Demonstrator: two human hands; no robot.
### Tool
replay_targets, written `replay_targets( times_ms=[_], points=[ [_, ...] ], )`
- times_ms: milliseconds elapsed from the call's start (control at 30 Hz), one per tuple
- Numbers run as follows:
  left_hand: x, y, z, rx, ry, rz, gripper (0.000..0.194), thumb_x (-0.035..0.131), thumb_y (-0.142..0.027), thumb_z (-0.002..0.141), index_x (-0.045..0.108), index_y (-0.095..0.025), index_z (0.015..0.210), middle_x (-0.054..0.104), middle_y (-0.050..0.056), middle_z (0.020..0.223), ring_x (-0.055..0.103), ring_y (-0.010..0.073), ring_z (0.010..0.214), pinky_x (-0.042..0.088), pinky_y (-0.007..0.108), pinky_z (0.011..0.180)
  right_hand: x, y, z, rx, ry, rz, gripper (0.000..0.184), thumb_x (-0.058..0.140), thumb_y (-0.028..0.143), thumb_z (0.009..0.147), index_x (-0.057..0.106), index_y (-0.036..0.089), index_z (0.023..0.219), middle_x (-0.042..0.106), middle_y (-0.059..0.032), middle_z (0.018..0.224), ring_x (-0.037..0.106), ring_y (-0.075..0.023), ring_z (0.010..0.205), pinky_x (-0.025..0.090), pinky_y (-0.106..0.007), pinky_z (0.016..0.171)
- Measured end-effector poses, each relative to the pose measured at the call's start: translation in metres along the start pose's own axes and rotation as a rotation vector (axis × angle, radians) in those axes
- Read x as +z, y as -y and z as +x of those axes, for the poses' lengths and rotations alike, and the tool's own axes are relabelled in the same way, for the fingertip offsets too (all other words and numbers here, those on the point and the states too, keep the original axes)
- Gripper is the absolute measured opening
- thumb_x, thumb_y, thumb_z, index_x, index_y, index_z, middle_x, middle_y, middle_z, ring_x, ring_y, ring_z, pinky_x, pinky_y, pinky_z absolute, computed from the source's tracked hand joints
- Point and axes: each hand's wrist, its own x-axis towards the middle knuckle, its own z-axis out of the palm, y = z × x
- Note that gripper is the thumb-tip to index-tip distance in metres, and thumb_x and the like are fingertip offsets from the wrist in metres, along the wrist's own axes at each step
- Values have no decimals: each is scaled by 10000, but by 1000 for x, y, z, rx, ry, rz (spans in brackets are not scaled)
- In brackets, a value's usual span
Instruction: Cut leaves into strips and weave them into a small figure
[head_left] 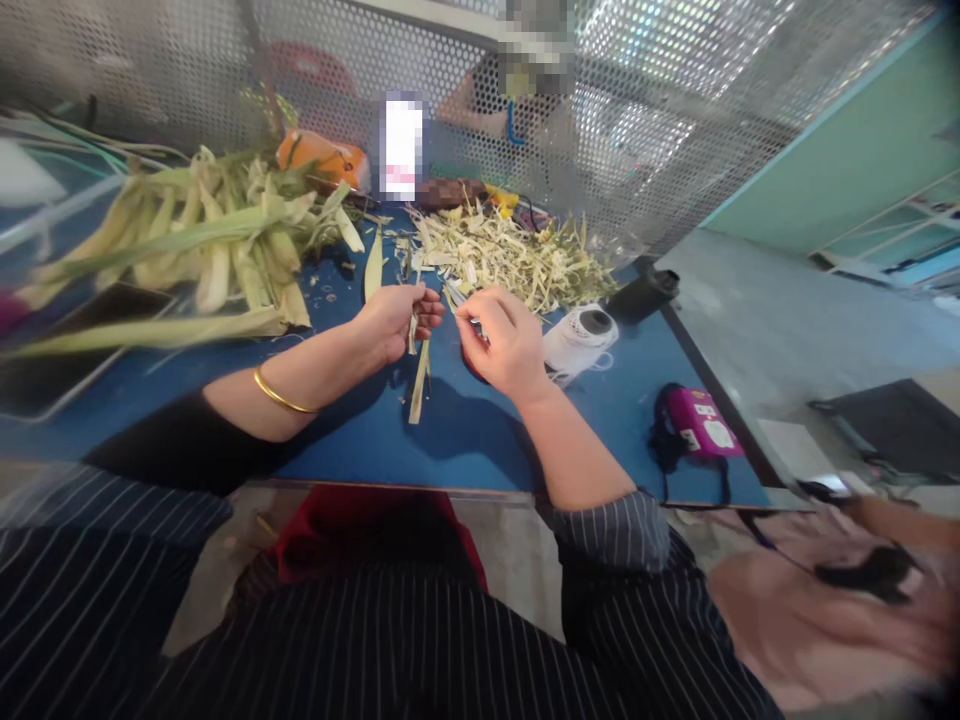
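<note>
My left hand [397, 322] is closed around narrow strips of pale green husk [417, 395], which hang below the fingers over the blue tabletop [360, 440]. Close by on its right, my right hand [506, 340] is curled round a pair of scissors [456, 296]; the metal blades poke out toward the left hand and a bit of red handle shows under the palm. Most of the scissors is hidden by the fingers. A single husk leaf [373, 266] lies just beyond my left hand. Behind both hands spreads a heap of cut husk pieces [510, 255].
Whole husks [217, 240] are piled at the left. A white spool of thread [581, 338] and a black cylinder [645, 296] are right of my right hand. A magenta box [703, 422] sits near the right edge. Perforated metal mesh [637, 130] closes the back. Another person [817, 610] is at lower right.
</note>
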Motion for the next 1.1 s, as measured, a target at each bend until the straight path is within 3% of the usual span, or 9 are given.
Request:
replay_targets(
  times_ms=[100,200,333,400,567,700,833,1000,1100],
  points=[
    [3,4,-4,-36,41,-21,188,453,-85,876,571,-121,734,587,37,498,567,115,424,498,213,449,7,0,-3,-111,-60,-89,122,464,140,905,569,198,927,642,-59,924,602,-154,879,472,-300,791],
    [7,5,-6,-46,93,-113,234,419,-91,907,609,-99,770,624,55,549,576,111,457,509,209,492,11,2,-3,-152,18,-155,140,466,150,909,597,196,887,666,-48,913,618,-152,876,465,-295,777],
    [12,4,-7,-32,145,-221,247,434,-76,905,607,-86,729,632,57,588,583,96,499,480,182,495,13,6,-2,-67,161,-112,181,454,186,913,624,187,851,678,-63,904,630,-184,890,455,-330,773],
    [13,4,-8,12,129,-244,230,462,-58,885,585,-94,694,617,38,566,562,82,473,465,174,488,14,9,-2,62,167,61,147,469,189,896,615,185,882,679,-68,936,633,-186,912,464,-333,798],
    [11,8,-8,197,177,-247,216,427,-113,918,544,-127,737,678,54,671,642,122,577,519,223,567,15,16,1,694,78,630,213,485,375,900,571,185,856,650,-19,783,627,-117,639,517,-268,637],
    [12,12,-8,245,210,-263,221,392,-108,933,517,-137,753,690,69,718,691,152,708,555,272,691,21,21,3,971,205,863,294,600,428,820,557,172,682,628,0,653,606,-96,515,507,-231,524],
    [13,11,-9,257,242,-301,224,394,-111,938,529,-136,761,643,39,654,674,131,669,556,268,735,25,23,3,1130,201,1017,196,661,298,766,564,163,661,622,22,573,580,-72,455,495,-200,492],
    [13,7,-12,230,278,-330,220,397,-151,950,573,-142,819,537,-19,583,584,88,548,554,253,692,23,24,3,1167,217,1142,153,652,260,733,574,160,647,612,30,538,561,-74,435,493,-204,475],
    [12,6,-12,243,285,-330,223,407,-179,954,569,-147,804,453,-47,551,490,60,466,507,200,569,22,26,4,1174,248,1167,130,645,254,730,586,161,659,612,33,543,560,-67,435,487,-191,474]
  ],
)
